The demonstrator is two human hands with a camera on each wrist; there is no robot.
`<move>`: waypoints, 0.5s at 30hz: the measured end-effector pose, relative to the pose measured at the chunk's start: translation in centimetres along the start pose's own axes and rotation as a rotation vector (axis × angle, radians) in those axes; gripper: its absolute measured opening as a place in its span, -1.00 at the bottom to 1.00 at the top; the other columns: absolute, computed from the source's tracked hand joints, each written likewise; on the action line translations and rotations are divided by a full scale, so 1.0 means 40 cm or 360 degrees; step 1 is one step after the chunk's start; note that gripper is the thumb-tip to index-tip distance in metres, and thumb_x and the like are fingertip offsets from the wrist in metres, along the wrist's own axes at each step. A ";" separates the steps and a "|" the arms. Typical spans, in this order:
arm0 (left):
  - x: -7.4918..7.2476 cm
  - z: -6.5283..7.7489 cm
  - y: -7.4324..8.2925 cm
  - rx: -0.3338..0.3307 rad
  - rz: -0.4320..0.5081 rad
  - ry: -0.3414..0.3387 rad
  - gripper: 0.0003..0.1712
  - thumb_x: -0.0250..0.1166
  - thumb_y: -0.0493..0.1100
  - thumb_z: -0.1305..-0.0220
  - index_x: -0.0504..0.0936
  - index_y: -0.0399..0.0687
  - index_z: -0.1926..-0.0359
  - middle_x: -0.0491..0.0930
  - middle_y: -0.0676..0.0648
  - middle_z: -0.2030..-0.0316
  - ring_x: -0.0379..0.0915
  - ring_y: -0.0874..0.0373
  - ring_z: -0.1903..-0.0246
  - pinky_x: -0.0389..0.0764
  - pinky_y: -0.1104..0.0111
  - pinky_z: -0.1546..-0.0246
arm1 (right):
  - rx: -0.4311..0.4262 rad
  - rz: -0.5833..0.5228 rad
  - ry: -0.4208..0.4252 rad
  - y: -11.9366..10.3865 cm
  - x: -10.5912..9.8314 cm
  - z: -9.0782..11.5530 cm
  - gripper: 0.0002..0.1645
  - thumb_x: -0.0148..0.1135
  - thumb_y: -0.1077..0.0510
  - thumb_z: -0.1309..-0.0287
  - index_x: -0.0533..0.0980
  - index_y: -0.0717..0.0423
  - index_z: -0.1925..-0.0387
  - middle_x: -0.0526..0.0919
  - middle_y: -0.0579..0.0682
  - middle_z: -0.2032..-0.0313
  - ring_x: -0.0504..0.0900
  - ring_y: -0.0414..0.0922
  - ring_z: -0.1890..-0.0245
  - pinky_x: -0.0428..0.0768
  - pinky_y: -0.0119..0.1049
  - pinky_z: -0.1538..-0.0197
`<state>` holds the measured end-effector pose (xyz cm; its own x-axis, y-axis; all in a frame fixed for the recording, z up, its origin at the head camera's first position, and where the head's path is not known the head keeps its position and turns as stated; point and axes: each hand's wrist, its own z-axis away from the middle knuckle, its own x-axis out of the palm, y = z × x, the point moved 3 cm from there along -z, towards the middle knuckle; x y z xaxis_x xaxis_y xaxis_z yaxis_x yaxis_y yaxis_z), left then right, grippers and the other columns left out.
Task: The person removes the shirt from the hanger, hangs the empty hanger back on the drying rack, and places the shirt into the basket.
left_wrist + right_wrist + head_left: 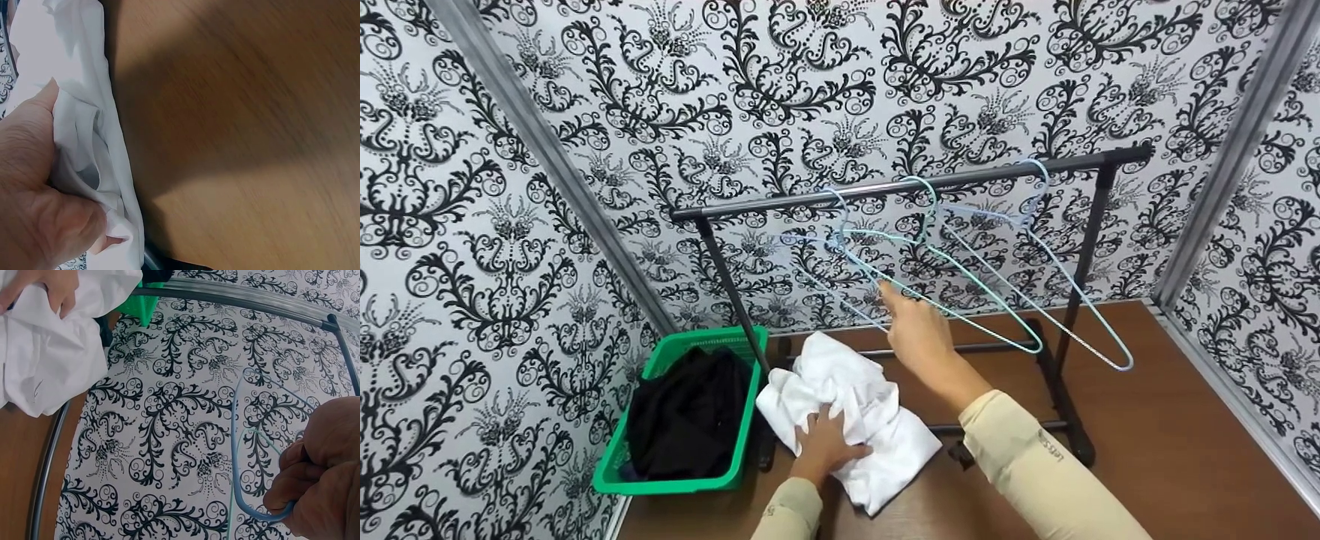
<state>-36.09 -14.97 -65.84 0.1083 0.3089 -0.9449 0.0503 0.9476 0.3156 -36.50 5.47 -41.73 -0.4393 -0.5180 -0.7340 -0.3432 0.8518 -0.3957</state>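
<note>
In the head view my left hand (825, 448) grips a crumpled white cloth garment (866, 397) low in front of the rack, its fingers sunk among the folds. The left wrist view shows the thumb against the bunched fabric (79, 34). My right hand (921, 337) is up among the hangers, and in the right wrist view its curled fingers hold the rounded corner of a light blue hanger (235, 439). That hanger's hook (840, 202) sits over the rack's rail (780, 202). The garment's underside is hidden.
A mint green hanger (990, 289) and another pale blue hanger (1091, 300) hang farther right. Left of the rack stands a green basket (735, 469) with dark clothes (690, 412) in it. The brown table (1155, 420) carries the rack; patterned walls (810, 90) close in behind.
</note>
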 end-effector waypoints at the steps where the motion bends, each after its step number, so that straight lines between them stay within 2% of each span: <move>1: 0.001 -0.002 0.000 -0.0010 0.0013 0.0021 0.12 0.60 0.39 0.01 0.51 -0.10 -0.46 0.36 -0.32 -0.47 0.27 -0.38 -0.42 0.22 -0.48 -0.39 | 0.0004 -0.0014 0.0009 0.002 0.002 0.002 -0.32 0.21 0.39 -0.22 0.56 -0.07 -0.35 0.71 0.28 0.55 0.62 0.20 0.64 0.58 0.02 0.54; 8: 0.012 -0.007 -0.006 -0.0111 0.0132 0.0184 0.07 0.64 0.29 0.08 0.56 -0.18 -0.37 0.43 -0.44 -0.27 0.33 -0.43 -0.30 0.26 -0.40 -0.35 | 0.0024 -0.0143 0.0006 0.003 0.005 0.012 -0.46 0.16 0.30 -0.43 0.57 -0.01 -0.37 0.72 0.28 0.54 0.58 0.15 0.66 0.57 0.03 0.56; 12: 0.023 -0.021 -0.022 -0.0147 0.0228 0.0217 0.05 0.68 0.22 0.12 0.57 -0.20 -0.35 0.45 -0.47 -0.21 0.32 -0.48 -0.27 0.23 -0.44 -0.34 | 0.0041 -0.0170 -0.0039 0.004 0.010 0.009 -0.46 0.13 0.28 -0.47 0.54 -0.01 -0.41 0.72 0.28 0.54 0.56 0.11 0.66 0.57 -0.01 0.57; 15: 0.033 -0.035 -0.039 -0.0184 0.0323 0.0191 0.07 0.69 0.17 0.16 0.56 -0.19 -0.37 0.45 -0.47 -0.22 0.31 -0.49 -0.27 0.18 -0.45 -0.36 | 0.0065 -0.0177 -0.0055 0.008 0.016 0.009 -0.43 0.13 0.29 -0.46 0.53 -0.04 -0.43 0.70 0.28 0.56 0.54 0.08 0.67 0.56 -0.06 0.57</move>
<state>-37.40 -15.92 -67.70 -0.0146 0.4945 -0.8691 -0.0750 0.8662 0.4941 -36.57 5.44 -42.51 -0.3714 -0.6072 -0.7024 -0.3540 0.7919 -0.4975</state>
